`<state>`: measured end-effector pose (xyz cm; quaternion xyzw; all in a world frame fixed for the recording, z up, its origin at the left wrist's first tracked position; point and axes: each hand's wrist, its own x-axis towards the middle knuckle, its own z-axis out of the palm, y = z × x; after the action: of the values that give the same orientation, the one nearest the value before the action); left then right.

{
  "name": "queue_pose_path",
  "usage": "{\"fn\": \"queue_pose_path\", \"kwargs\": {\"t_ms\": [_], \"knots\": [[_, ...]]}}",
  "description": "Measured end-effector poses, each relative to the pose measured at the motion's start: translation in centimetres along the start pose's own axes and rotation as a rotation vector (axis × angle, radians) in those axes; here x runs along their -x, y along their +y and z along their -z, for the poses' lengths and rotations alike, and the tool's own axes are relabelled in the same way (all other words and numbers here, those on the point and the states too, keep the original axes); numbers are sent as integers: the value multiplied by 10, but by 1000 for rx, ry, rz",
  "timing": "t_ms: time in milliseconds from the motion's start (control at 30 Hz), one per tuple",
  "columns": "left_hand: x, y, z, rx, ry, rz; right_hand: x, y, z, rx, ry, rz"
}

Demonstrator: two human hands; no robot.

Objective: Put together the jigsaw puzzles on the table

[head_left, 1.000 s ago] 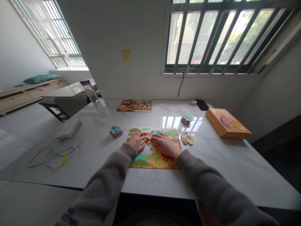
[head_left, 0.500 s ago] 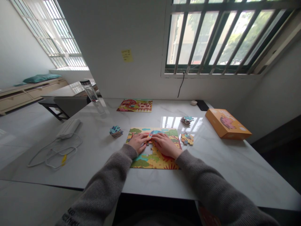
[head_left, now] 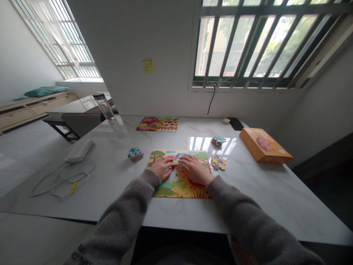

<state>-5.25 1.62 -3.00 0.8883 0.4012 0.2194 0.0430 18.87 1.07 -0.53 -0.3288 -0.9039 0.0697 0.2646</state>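
The left hand (head_left: 162, 167) and right hand (head_left: 195, 170), fingertips close together, any grip impossible to tell, have barely shifted over the puzzle (head_left: 171, 188), flat on the table (head_left: 110, 173), its central gap still showing.

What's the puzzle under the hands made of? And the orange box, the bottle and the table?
Puzzle: probably printed cardboard, being flat, colourful and cut into interlocking shapes.
Box: likely smooth card, with straight edges and a printed picture.
Bottle: clear glass or plastic; it's see-through, but I can't tell which.
Table: shiny, with bright reflections and grey veins, so stone or a marble look-alike.
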Motion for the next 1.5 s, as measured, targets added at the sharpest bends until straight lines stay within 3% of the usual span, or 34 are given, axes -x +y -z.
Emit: {"fn": "queue_pose_path", "kwargs": {"t_ms": [167, 300, 500, 700, 1000, 1200, 1300, 1400, 1500], "knots": [[3, -9, -3, 51, 55, 15, 14, 12, 27, 31, 4, -78], [3, -10, -5, 62, 72, 22, 42, 45, 53, 63, -15, -170], [3, -8, -4, 58, 108, 79, 81, 85, 86, 175, -155, -414], [4, -9, -2, 62, 117, 65, 84, 91, 85, 215, -241, -568], [3, -5, 0, 92, 138, 59, 86, 102, 79, 202, -189, -545], [0, 1, 9, 110, 178, 46, 85, 101, 79, 219, -167, -527], [-1, 6, 12, 135, 196, 37, 80, 91, 83, 207, -93, -488], [-3, 12, 14, 229, 228, 39, 68, 70, 82, 115, 5, -382], [-6, 18, 16, 386, 205, 88, 49, 36, 73, -18, 24, -258]]}}
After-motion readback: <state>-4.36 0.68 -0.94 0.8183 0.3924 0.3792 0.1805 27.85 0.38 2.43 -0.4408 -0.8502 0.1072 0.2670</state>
